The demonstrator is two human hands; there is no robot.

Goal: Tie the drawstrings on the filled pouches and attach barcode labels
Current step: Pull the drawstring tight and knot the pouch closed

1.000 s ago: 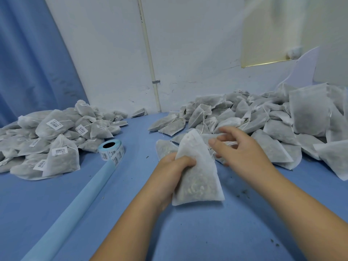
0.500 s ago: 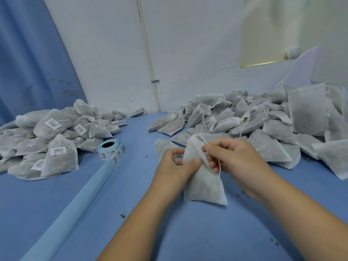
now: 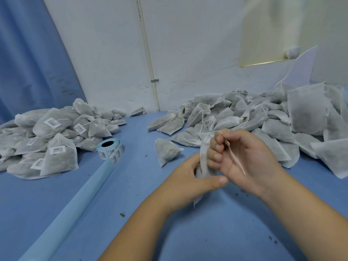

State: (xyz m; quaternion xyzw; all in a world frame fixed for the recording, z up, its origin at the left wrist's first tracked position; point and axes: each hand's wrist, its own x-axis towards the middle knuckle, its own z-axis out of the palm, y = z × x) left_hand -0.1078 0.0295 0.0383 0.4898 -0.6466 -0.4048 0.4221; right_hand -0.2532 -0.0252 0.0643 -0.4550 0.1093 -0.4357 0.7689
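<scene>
A filled white pouch (image 3: 204, 157) stands upright between my hands above the blue table (image 3: 131, 213), its neck gathered narrow. My left hand (image 3: 190, 182) grips its lower body, thumb across the front. My right hand (image 3: 243, 157) is palm up beside the neck and pinches the drawstring (image 3: 234, 157), whose loose ends trail over the palm. A roll of barcode labels (image 3: 110, 148) sits to the left, a strip hanging from it. One loose pouch (image 3: 166, 150) lies just beyond my left hand.
A heap of labelled pouches (image 3: 49, 140) lies at the left. A larger heap of unlabelled pouches (image 3: 263, 119) fills the back right against the wall. A pale blue strip (image 3: 75, 202) runs diagonally from the roll. Bits of herb litter the table.
The pouch's mouth has been drawn shut and narrow. My right hand turned palm up with the string pulled out. My left hand slid down to the pouch's body.
</scene>
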